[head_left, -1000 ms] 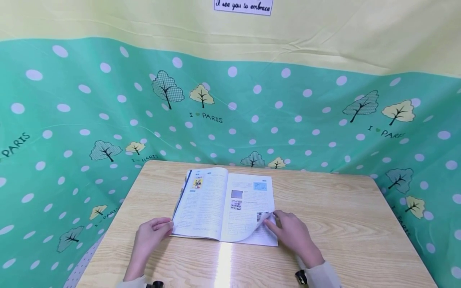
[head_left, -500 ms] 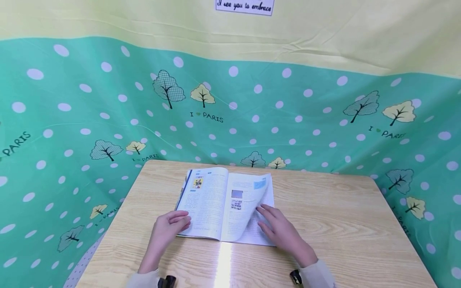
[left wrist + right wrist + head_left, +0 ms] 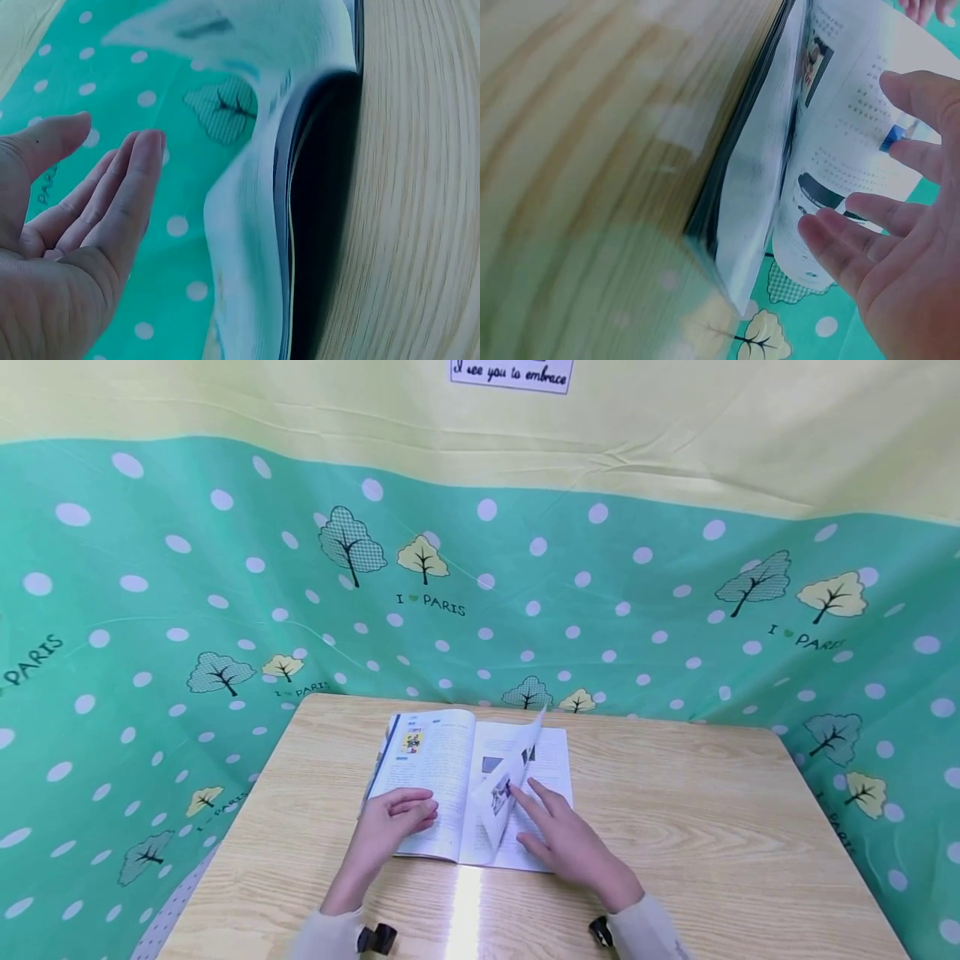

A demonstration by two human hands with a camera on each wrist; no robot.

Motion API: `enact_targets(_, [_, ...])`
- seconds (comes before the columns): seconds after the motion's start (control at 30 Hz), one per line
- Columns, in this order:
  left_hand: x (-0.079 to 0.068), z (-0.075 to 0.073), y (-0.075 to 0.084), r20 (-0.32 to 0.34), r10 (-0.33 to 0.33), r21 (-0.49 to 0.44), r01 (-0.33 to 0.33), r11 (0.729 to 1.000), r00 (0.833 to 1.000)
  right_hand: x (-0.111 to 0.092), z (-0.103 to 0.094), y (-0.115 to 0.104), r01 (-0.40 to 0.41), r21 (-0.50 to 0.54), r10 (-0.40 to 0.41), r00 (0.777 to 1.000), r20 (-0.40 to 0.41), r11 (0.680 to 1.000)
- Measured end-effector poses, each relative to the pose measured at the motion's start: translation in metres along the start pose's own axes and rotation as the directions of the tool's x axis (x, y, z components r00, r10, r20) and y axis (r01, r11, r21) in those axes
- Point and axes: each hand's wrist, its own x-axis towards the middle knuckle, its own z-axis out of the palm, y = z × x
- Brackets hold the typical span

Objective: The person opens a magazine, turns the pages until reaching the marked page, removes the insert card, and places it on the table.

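An open book (image 3: 438, 777) with printed text and small pictures lies on the wooden table. From its right half a page (image 3: 497, 806) stands raised, its free edge up and leaning towards the left. The right hand (image 3: 573, 847) has its fingers spread against that page's right side; the right wrist view shows the same hand (image 3: 904, 217) with no finger curled round the page. Above the lower part of the left-hand page is the left hand (image 3: 390, 827). In the left wrist view this hand (image 3: 82, 225) is apart from the book, thumb and fingers separated with nothing between them.
The wooden table (image 3: 697, 827) extends to both sides of the book and in front of it. A green dotted cloth (image 3: 600, 585) printed with trees hangs behind the table. Dark wrist devices (image 3: 377, 938) sit at both cuffs.
The right page has gone from a lifted lower corner to standing up, pushed leftward by the right hand. The left hand has moved right from the book's left edge to over the left page.
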Motion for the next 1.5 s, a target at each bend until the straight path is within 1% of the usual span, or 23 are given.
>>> enact_targets(0.17, [0.002,0.013,-0.003,0.075,0.016,-0.057,-0.012,0.998,0.997,0.004,0.005,-0.006,-0.033,-0.008,0.033,0.999,0.04,0.999])
enact_targets(0.27, [0.002,0.02,-0.003,0.1,0.024,-0.071,-0.017,0.997,0.995,0.006,0.006,-0.009,-0.042,-0.011,0.043,0.997,0.062,0.999])
enact_targets(0.37, [0.002,0.026,-0.003,0.097,0.02,-0.067,-0.013,0.998,0.995,0.006,0.007,-0.012,-0.045,-0.025,0.047,0.996,0.079,0.999])
enact_targets(0.47, [0.001,0.028,-0.003,0.078,0.007,-0.065,-0.002,0.998,0.997,0.006,0.008,-0.012,-0.041,-0.039,0.045,0.995,0.085,0.998])
enact_targets(0.7, [0.0,0.028,-0.003,0.05,-0.007,-0.037,0.009,0.999,0.999,0.004,0.007,-0.012,-0.018,-0.047,0.021,0.998,0.057,0.999])
enact_targets(0.8, [0.0,0.025,-0.004,0.037,-0.006,-0.018,0.007,1.0,0.999,0.003,0.006,-0.011,-0.007,-0.054,0.009,0.999,0.042,0.999])
enact_targets(0.9, [-0.001,0.019,-0.002,0.009,0.0,-0.001,0.0,1.0,1.0,0.001,0.005,-0.009,-0.008,-0.068,0.01,1.0,0.03,0.998])
enact_targets(0.97, [-0.002,0.014,0.0,-0.015,0.005,0.007,-0.005,1.0,1.0,-0.001,0.003,-0.007,-0.018,-0.077,0.02,0.999,0.028,0.997])
enact_targets(1.1, [-0.006,0.002,0.004,-0.074,-0.009,0.013,0.01,1.0,0.997,-0.008,0.0,-0.002,-0.055,-0.091,0.06,0.997,0.048,0.994])
enact_targets(1.2, [-0.008,-0.009,0.006,-0.124,-0.027,0.011,0.029,1.0,0.992,-0.013,-0.003,0.002,-0.08,-0.105,0.088,0.993,0.074,0.991])
enact_targets(1.33, [-0.011,-0.022,0.007,-0.182,-0.046,0.006,0.048,0.999,0.982,-0.019,-0.005,0.007,-0.099,-0.11,0.108,0.991,0.083,0.989])
enact_targets(1.5, [-0.013,-0.034,0.006,-0.228,-0.06,0.016,0.065,0.998,0.972,-0.024,-0.008,0.012,-0.132,-0.105,0.142,0.986,0.089,0.986])
